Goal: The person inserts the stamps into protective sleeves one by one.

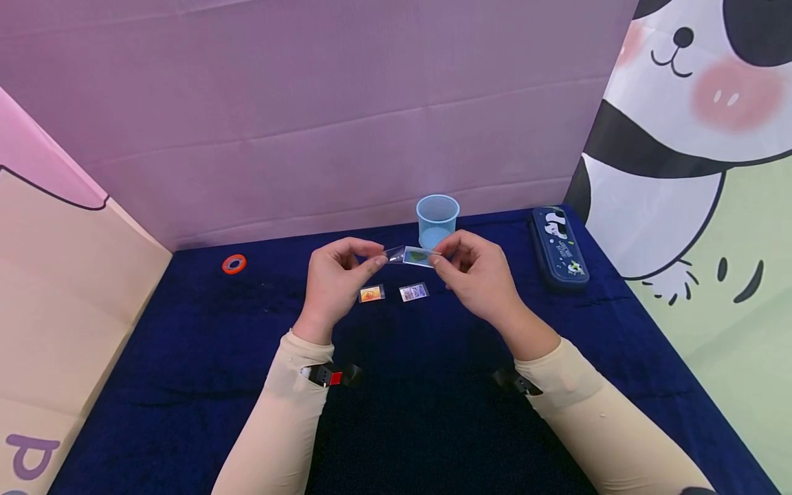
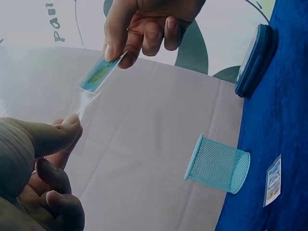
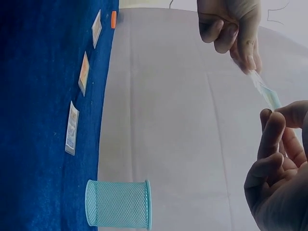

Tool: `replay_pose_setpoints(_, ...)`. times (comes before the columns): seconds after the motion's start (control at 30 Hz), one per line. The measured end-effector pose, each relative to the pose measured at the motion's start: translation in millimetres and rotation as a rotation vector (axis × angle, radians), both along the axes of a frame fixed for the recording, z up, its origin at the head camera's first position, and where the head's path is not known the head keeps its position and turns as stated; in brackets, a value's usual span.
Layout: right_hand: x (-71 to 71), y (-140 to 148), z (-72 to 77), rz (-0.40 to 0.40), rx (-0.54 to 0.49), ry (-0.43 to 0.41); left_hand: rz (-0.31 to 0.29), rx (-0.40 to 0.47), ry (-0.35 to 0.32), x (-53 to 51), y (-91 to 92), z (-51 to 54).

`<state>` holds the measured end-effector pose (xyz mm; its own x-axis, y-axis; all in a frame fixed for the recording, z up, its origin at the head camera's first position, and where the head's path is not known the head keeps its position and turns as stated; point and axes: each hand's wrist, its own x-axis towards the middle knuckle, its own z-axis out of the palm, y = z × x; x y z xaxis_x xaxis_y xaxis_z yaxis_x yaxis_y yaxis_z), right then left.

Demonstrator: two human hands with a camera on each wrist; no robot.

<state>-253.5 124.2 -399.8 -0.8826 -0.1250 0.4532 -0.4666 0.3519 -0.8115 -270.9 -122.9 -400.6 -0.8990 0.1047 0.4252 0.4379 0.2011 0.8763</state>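
My left hand [image 1: 337,278] pinches a small clear plastic sleeve [image 2: 86,108] between thumb and forefinger. Facing it, my right hand [image 1: 476,275] pinches a small stamp-like card [image 2: 98,74] with a green picture on blue and a white border. Card and sleeve meet end to end in the air above the table; whether the card's edge lies inside the sleeve I cannot tell. Below the hands lie an orange sleeved card [image 1: 372,293] and a purplish sleeved card [image 1: 414,292]. A third card [image 3: 96,29] shows in the right wrist view, but my left hand hides it in the head view.
Behind the hands a light blue mesh pen cup [image 1: 437,216] stands upright near the back cloth. A dark blue pencil case [image 1: 559,246] with a panda lies at the right. An orange tape-like ring [image 1: 234,264] lies at the left on the dark blue tablecloth [image 1: 185,357].
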Motion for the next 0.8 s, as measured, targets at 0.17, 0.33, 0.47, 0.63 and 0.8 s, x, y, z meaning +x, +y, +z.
replay_pose_setpoints(0.17, -0.7, -1.1, -0.8, -0.010, 0.022, 0.005, -0.003, 0.005, 0.009, -1.9, -1.4, -3.8)
replay_pose_setpoints(0.33, -1.1, -0.6, -1.5, -0.017, 0.034, -0.008, -0.006, 0.004, 0.014, -1.3, -1.9, -3.9)
replay_pose_setpoints(0.47, -1.5, 0.0, -1.7, -0.013, 0.034, -0.017, -0.012, -0.004, 0.014, -0.7, -2.0, -2.7)
replay_pose_setpoints(0.63, -1.0, -0.2, -1.1, -0.001, 0.029, -0.020, -0.013, -0.024, 0.006, -0.4, -2.1, -2.2)
replay_pose_setpoints(0.8, -1.4, -0.1, -1.3, -0.005, 0.042, -0.015, -0.013, -0.046, -0.008, 0.3, -1.6, -2.3)
